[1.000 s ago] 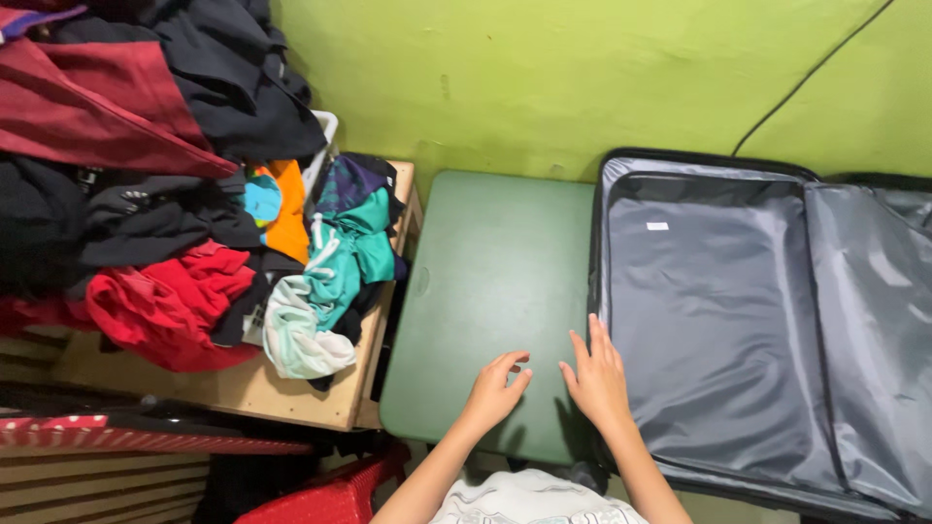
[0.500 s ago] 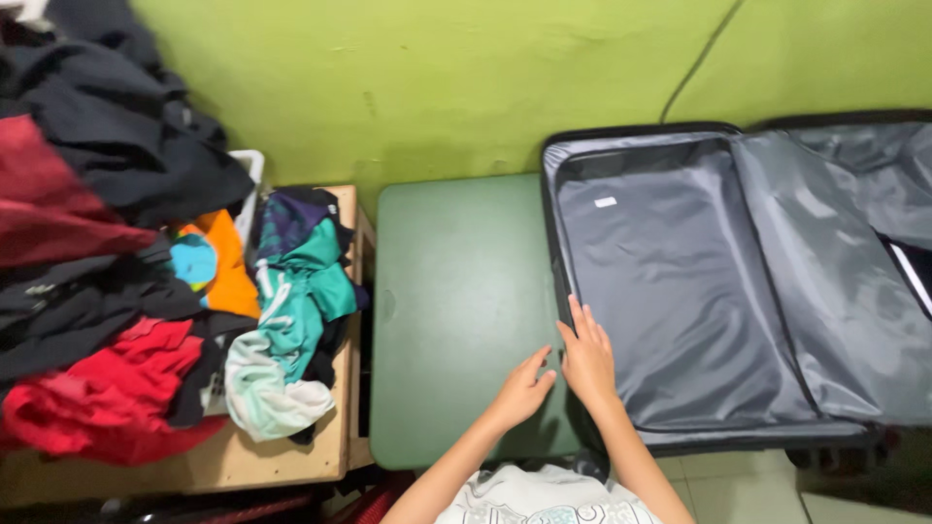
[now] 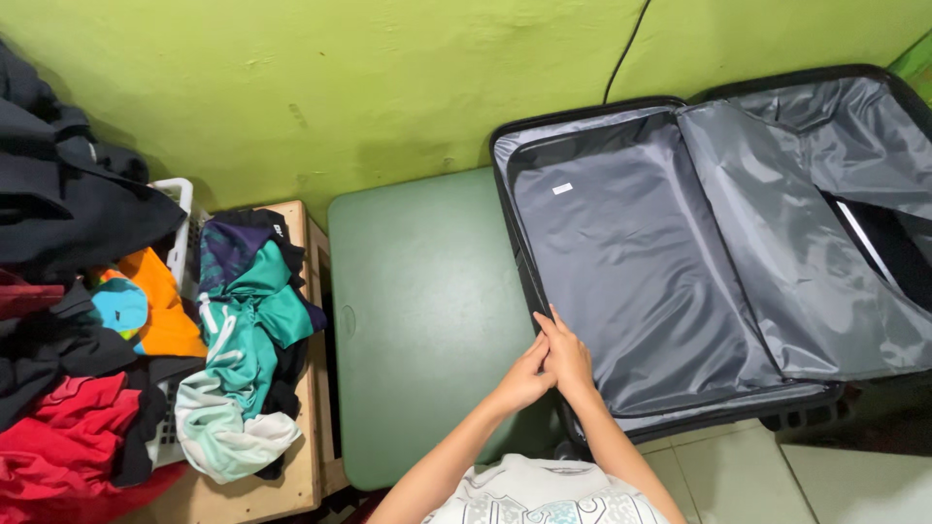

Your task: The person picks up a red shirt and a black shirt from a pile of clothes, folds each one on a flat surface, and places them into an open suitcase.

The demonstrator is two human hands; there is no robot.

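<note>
Two hands meet at the near-left rim of the open suitcase [image 3: 680, 252]: right hand [image 3: 565, 357] lies flat, fingers together, on the black edge where the grey lining starts; left hand [image 3: 524, 376] is loosely curled against it, over the green table [image 3: 417, 311]; neither closes on anything I can make out. To shift the case well, I'd press on the rim, not the loose lining; keep it square to the tabletop. Clothes pile [image 3: 146, 359] sits well apart, left, on a wooden stand.
</note>
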